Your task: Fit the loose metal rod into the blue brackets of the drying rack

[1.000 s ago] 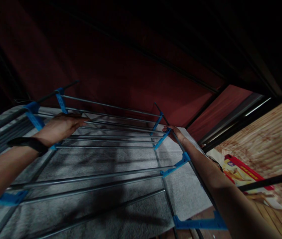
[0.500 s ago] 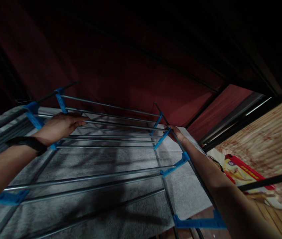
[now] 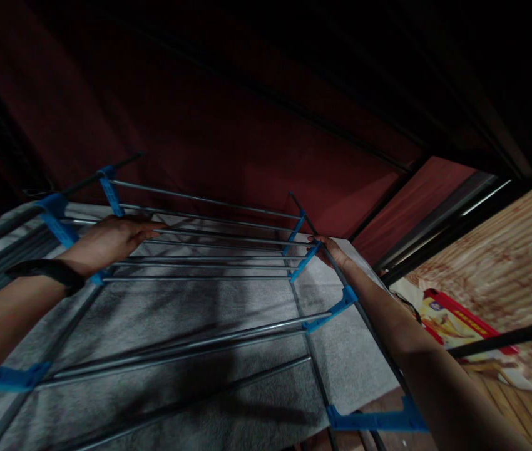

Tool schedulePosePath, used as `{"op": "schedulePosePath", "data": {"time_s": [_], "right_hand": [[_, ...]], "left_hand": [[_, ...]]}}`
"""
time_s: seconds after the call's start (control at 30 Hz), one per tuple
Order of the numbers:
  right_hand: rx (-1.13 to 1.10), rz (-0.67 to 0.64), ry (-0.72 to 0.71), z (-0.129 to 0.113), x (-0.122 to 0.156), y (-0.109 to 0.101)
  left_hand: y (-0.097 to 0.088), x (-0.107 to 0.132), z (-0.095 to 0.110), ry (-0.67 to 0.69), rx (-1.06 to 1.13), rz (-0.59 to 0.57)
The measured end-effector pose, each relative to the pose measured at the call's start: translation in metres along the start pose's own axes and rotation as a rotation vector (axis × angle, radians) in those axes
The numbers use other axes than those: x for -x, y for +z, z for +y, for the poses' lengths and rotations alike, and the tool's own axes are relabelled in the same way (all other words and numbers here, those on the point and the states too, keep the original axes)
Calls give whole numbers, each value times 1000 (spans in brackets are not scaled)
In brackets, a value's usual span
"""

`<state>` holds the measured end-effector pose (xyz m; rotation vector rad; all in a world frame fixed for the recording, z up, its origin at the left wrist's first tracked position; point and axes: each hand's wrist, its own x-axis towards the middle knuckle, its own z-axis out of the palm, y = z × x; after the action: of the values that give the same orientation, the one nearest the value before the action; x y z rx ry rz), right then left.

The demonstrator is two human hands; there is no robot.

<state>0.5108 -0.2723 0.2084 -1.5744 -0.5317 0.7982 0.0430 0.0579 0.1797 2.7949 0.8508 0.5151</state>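
A rack of thin grey metal tubes point(image 3: 228, 237) joined by blue plastic connectors lies on a grey cloth. My left hand point(image 3: 114, 238), with a black band at the wrist, is closed around the left part of one tube, beside a blue connector point(image 3: 59, 219). Across the rack, my right hand point(image 3: 334, 250) grips the tube's far end at another blue connector point(image 3: 307, 260); some of its fingers are hidden behind the frame. Nearer me, a tube point(image 3: 266, 329) sits in a right-hand connector point(image 3: 330, 313), its left end lying close over the tube below.
A dark red curtain point(image 3: 256, 169) hangs behind the rack. Several loose tubes point(image 3: 12, 263) lie at the left. On the right are a black metal frame bar point(image 3: 505, 338), a red and yellow package point(image 3: 458, 322) and a wooden slatted surface point(image 3: 514, 407).
The left side of the rack has shifted slightly left along with my left hand. The nearer tube's left end has dropped towards the tube below. My right hand stays in place.
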Motion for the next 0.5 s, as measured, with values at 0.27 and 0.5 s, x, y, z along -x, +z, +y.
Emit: {"op": "schedulePosePath", "data": {"time_s": [0.27,0.5], "right_hand": [[30,-151,57,-9,0,-17],[106,-290,82,-11,-10,-31]], "left_hand": [[0,-2,-3,-11,-22,-25],[-5,-1,6,-59,-20,-54]]}}
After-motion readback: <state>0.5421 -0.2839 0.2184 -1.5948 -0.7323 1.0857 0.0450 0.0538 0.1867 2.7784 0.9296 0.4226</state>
